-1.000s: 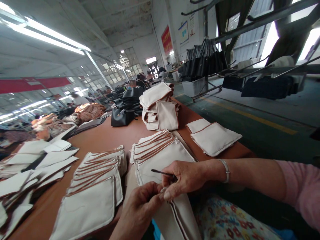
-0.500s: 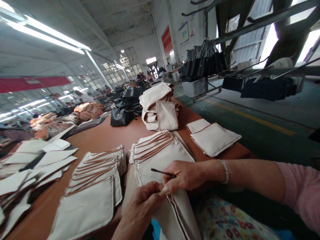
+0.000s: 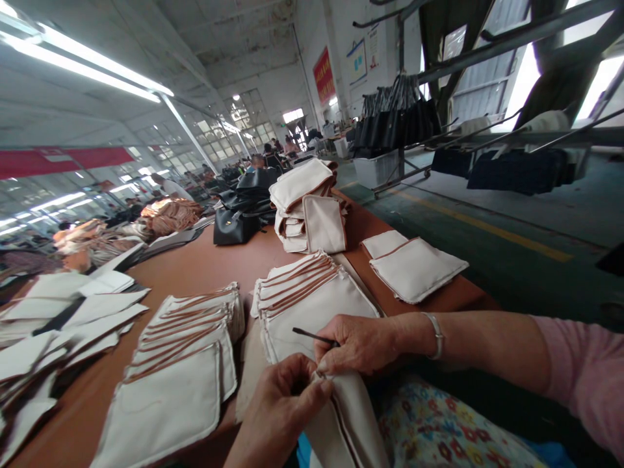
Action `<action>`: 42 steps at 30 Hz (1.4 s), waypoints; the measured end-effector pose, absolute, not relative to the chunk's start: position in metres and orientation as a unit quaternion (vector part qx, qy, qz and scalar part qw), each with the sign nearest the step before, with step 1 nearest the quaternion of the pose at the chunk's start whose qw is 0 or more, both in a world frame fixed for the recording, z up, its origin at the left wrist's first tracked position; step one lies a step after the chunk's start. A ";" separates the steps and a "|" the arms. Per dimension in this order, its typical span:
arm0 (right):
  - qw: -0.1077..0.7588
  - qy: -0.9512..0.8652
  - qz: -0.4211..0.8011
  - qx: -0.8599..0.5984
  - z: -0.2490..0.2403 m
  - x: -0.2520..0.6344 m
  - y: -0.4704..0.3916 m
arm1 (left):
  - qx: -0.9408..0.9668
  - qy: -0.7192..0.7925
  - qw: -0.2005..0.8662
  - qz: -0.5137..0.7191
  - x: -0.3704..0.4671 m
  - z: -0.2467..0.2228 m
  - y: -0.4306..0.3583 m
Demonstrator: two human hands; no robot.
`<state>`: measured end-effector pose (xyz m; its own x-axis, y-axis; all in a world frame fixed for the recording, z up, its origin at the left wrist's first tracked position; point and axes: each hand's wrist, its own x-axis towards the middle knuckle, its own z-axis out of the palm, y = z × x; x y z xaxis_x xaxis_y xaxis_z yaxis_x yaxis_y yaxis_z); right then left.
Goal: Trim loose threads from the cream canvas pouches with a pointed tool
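Observation:
Over my lap, a cream fabric pocket piece (image 3: 348, 406) with a brown-edged opening is pinched at its upper corner. My left hand (image 3: 287, 400) is closed on that corner, thumb pressed on the cloth. My right hand (image 3: 358, 341) touches the same corner with its fingertips and also grips a thin dark tool (image 3: 314, 337), whose tip points left; its exact kind cannot be made out. Just beyond my hands lies a fanned stack of cream pieces with brown edges (image 3: 312, 305). To the left is a second fanned stack (image 3: 170, 383).
Two cream pieces (image 3: 419, 268) lie at the brown table's (image 3: 195, 270) right edge. Behind stand a tall pile of cream pieces (image 3: 324, 224) and black bags (image 3: 236, 224). Loose white sheets (image 3: 92, 312) cover the left side. A metal rack (image 3: 407, 130) with hanging black bags stands beyond.
My left thumb has shifted slightly right and up over the cloth corner, and the fingers have spread a little around it. The tool stays in my right hand.

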<state>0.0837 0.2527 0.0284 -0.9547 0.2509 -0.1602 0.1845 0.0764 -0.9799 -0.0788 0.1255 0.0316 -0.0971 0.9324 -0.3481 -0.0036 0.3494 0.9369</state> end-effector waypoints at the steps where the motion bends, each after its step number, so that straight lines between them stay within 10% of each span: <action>1: 0.024 -0.730 0.666 -0.152 0.028 0.084 0.252 | 0.381 0.610 0.551 0.422 -0.079 0.030 0.126; 19: 0.037 -0.706 0.690 -0.157 0.025 0.090 0.249 | 0.335 0.595 0.603 0.412 -0.077 0.037 0.120; 27: 0.297 -0.840 0.441 -0.106 0.050 0.110 0.244 | 0.295 0.612 0.587 0.441 -0.078 0.037 0.116; 42: -0.109 -0.746 0.625 -0.203 0.047 0.137 0.223 | 0.307 0.628 0.556 0.450 -0.073 0.030 0.116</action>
